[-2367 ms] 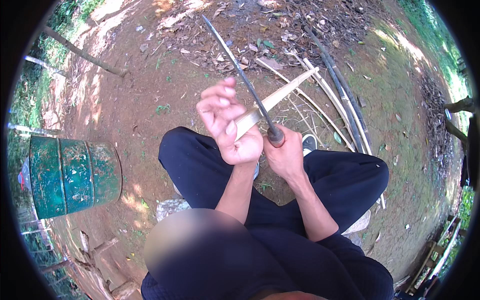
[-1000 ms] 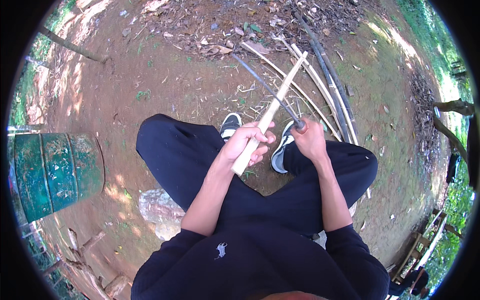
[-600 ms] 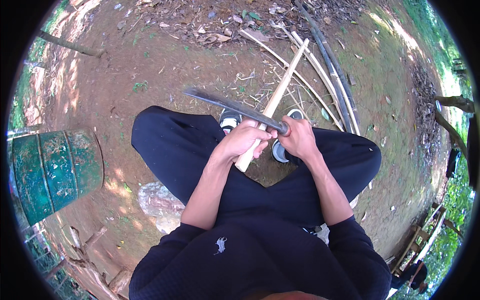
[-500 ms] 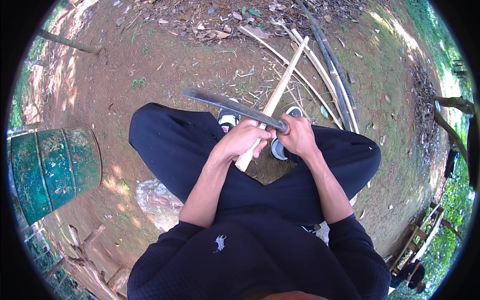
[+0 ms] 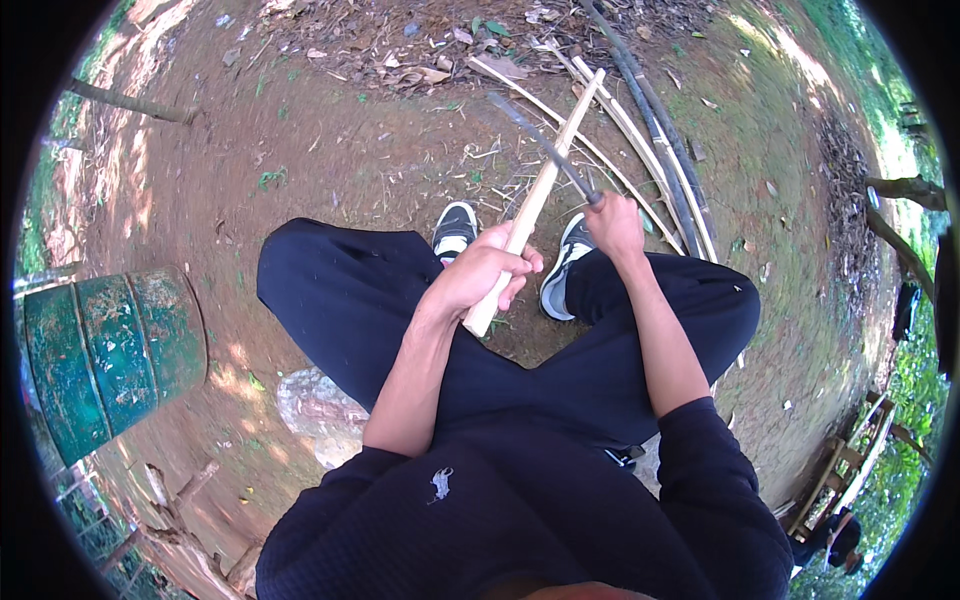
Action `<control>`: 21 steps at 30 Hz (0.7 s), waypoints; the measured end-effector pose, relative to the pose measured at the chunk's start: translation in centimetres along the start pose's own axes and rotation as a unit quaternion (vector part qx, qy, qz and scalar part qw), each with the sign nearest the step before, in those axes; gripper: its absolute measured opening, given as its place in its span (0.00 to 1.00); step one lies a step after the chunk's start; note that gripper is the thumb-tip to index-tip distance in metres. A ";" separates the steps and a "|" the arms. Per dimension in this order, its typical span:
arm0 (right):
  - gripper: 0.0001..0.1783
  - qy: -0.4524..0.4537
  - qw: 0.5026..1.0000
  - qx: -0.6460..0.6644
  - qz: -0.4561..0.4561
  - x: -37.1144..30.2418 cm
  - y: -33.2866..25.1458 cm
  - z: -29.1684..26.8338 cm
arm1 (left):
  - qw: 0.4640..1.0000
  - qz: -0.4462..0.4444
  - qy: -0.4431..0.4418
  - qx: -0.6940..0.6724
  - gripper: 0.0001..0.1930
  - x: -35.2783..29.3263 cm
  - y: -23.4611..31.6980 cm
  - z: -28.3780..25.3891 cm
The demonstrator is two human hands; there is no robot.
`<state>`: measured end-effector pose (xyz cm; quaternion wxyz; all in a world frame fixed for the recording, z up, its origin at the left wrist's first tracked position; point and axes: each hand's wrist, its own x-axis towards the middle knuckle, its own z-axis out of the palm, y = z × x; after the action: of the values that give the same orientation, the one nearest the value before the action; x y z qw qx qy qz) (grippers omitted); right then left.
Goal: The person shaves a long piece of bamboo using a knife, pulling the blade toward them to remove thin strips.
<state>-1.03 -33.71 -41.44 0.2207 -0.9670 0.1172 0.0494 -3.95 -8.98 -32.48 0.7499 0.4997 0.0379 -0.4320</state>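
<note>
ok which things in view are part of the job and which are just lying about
In hand:
pale strip, held by the left hand
long knife, held by the right hand

Apparently just around:
green drum
dark poles
loose pale strips, possibly related

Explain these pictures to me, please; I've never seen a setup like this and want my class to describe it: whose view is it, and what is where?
There is no robot here: a person works with two bare hands. The view comes from a fisheye camera worn on the head, looking down, so straight edges bend near the rim. The left hand has its fingers around a pale strip of wood or bamboo. The right hand grips a long knife; its blade crosses the strip in the picture, though I cannot tell whether they touch. On the bare ground ahead lie more pale strips, dark poles and dry leaves. A green drum is off to the left.
</note>
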 end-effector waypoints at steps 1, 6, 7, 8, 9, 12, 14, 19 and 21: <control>0.12 0.016 0.999 -0.003 0.034 0.4 1.0 0.4 | 1.000 0.000 -0.003 -0.013 0.26 0.3 0.1 0.1; 0.10 -0.086 0.989 0.074 -0.094 -2.4 -2.5 -1.2 | 0.998 0.003 -0.006 -0.064 0.24 0.4 0.0 -0.9; 0.09 -0.110 0.983 0.080 -0.125 -3.1 -3.6 -1.8 | 0.998 0.007 -0.006 -0.069 0.23 0.4 -0.1 -1.1; 0.08 -0.133 0.976 0.085 -0.153 -3.8 -4.5 -2.3 | 0.998 0.004 -0.007 -0.056 0.20 0.4 -0.3 -1.2; 0.08 -0.130 0.974 0.092 -0.163 -4.4 -5.2 -2.5 | 0.999 0.001 -0.006 -0.042 0.18 0.5 -0.6 -1.3; 0.07 -0.120 0.972 0.101 -0.176 -5.6 -6.5 -2.7 | 1.000 -0.002 0.002 -0.020 0.11 0.2 -0.8 -1.2; 0.07 -0.108 0.974 0.075 -0.186 -5.3 -6.0 -1.9 | 1.000 -0.003 0.009 -0.003 0.09 0.2 -0.9 -1.0; 0.07 -0.070 0.973 0.080 -0.203 -4.9 -4.8 -0.7 | 0.999 0.010 0.020 0.043 0.09 0.3 -0.8 -0.4; 0.07 -0.052 0.974 0.072 -0.209 -4.7 -4.2 -0.1 | 0.999 0.017 0.018 0.038 0.06 0.3 -1.0 -0.4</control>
<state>-4.48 -29.12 -38.87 0.3005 -0.9479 -0.0960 0.0443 -4.25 -9.03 -33.53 0.7369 0.5360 0.0270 -0.4111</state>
